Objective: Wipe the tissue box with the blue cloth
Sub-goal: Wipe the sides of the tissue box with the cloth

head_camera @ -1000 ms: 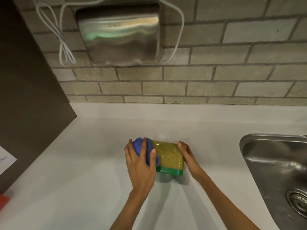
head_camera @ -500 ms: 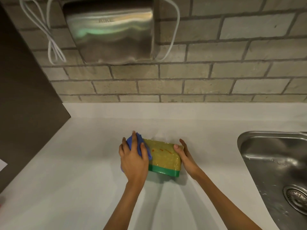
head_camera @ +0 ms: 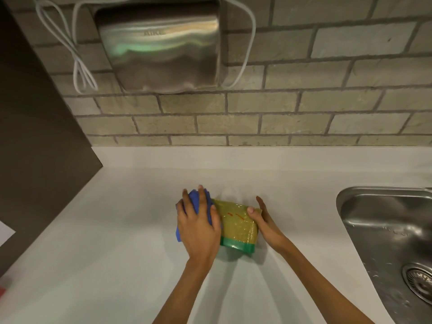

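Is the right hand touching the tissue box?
Touching. The head view shows the right hand against the tissue box, its thumb on top.

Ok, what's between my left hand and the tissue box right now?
The blue cloth. The left hand grips it, bunched, against the left end of the tissue box. The head view shows this.

White countertop (head_camera: 117, 253), tissue box (head_camera: 238, 228) on it nr centre, steel sink (head_camera: 374, 230) set in at rt
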A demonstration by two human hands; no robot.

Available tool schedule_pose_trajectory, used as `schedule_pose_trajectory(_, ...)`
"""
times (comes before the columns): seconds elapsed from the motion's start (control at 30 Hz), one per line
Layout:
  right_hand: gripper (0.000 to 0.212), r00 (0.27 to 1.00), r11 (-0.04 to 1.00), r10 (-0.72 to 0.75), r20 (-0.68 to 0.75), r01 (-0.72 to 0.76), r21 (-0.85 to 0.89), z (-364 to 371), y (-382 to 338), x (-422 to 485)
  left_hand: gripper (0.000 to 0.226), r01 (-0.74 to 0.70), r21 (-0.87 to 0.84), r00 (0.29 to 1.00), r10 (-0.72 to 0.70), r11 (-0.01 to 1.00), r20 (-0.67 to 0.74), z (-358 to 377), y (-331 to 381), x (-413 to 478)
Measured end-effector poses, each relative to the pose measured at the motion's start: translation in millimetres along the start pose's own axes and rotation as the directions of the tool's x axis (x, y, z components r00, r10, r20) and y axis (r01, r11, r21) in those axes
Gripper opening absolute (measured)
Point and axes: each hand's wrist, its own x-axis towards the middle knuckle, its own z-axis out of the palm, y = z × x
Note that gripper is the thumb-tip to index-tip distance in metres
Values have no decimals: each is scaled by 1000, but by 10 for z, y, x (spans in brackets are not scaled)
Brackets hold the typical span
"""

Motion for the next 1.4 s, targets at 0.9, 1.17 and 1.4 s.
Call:
schedule_pose_trajectory(0.9, 91, 999, 990, -40, 31, 35, 139, -15, 40, -3, 47, -246, 49, 969, 246, 968, 14, 108, 269, -245)
schedule_pose_trajectory(1.17, 94, 998, 980, -46, 38, 37, 196, -5, 45, 16, 50, -117, 70, 992, 119, 991, -34, 62, 141, -212)
schedule_pose_trajectory(1.4, 84, 997, 982, -57, 47, 47, 184, -10, 114, 29, 62, -244, 113, 967, 233, 963, 101, 89, 197, -451)
